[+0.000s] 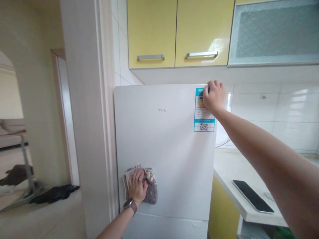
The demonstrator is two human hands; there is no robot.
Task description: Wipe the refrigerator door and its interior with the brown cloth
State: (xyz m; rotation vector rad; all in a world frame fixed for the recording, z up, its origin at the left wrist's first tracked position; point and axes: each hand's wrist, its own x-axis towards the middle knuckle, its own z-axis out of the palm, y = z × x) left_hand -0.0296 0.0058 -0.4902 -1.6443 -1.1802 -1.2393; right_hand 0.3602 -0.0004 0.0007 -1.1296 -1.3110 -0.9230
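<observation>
My left hand (137, 186), with a watch on its wrist, presses a folded purple-grey and beige cloth (151, 192) against the lower left of a white refrigerator door (164, 149). Its fingers lie bent over the cloth and point upward. At the door's top right corner, my right hand (214, 95) grips the refrigerator's edge, the fingertips curled over the top and partly hidden. Under that hand is a blue-and-white energy label (204, 116), partly covered by the thumb side. A seam near the bottom parts the upper door from the lower door (169, 227).
Yellow wall cabinets (152, 33) hang above the refrigerator. To the right, a phone-like black slab (253, 196) lies on a white countertop (226, 162). A door frame (92, 116) stands close on the left. Beyond it, a black bag (56, 193) lies on the floor.
</observation>
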